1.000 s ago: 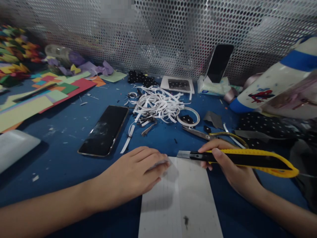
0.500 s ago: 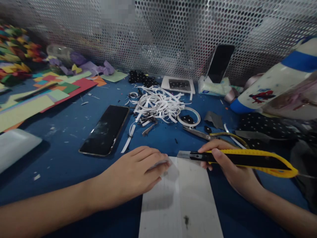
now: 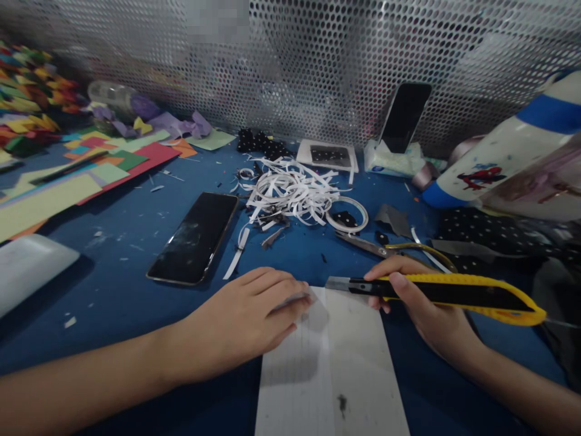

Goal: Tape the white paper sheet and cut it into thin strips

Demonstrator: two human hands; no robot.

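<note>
A white board or stiff sheet with faint lines and a dark smudge lies before me on the blue table. My left hand is at its far left edge, fingers closed around a thin grey piece, whose kind I cannot make out. In my right hand is a yellow and black utility knife, held nearly level. Its blade is out and points left, with the tip at the board's far edge, close to my left fingertips. Part of the handle lies behind my right thumb and fingers.
Beyond the board are a dark phone, a heap of white paper strips, a tape roll and scissors. Coloured papers lie left. A bottle leans right. A perforated metal panel stands behind.
Both hands, the knife and the board hold almost the same place. The whole background has shifted very slightly to the right in view.
</note>
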